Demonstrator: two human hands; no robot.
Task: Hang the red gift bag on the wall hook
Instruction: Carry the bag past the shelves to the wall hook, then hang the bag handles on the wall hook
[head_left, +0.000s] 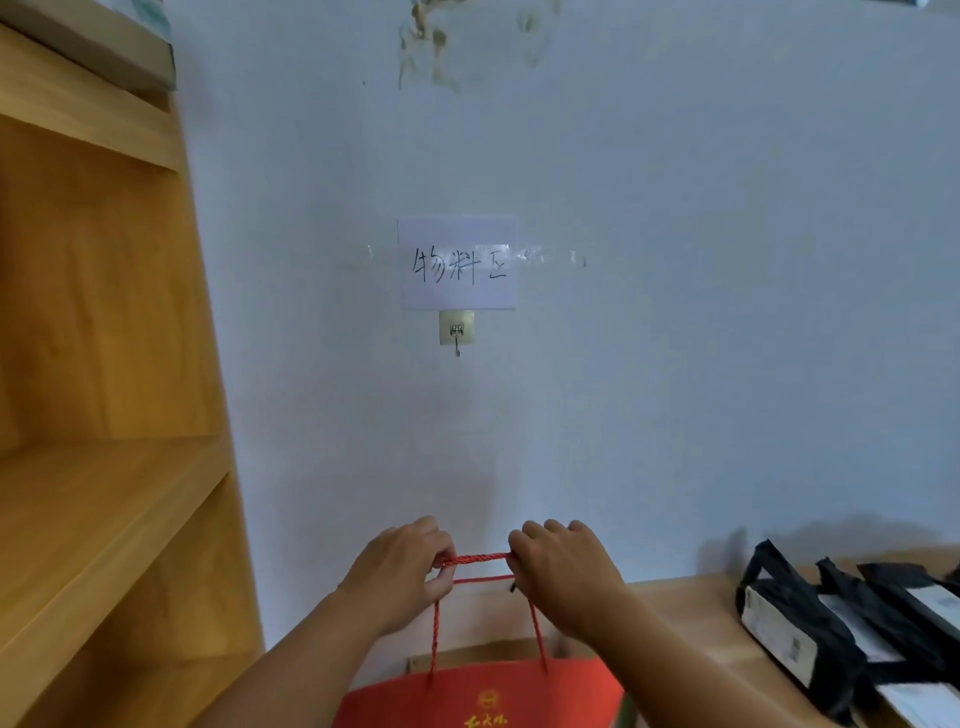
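Note:
The red gift bag (478, 696) hangs at the bottom centre, its top edge and gold emblem showing. Its red rope handles (475, 560) are stretched level between my two hands. My left hand (402, 571) pinches the left end of the ropes and my right hand (563, 571) pinches the right end. The wall hook (457, 335), a small metal hook on a cream square pad, is on the wall well above the hands, directly under a paper sign. The lower part of the bag is out of view.
A wooden shelf unit (104, 364) fills the left side. The paper sign (457, 262) with handwriting is taped to the pale wall. A wooden table (691, 613) at the lower right carries black packaged items (841, 634).

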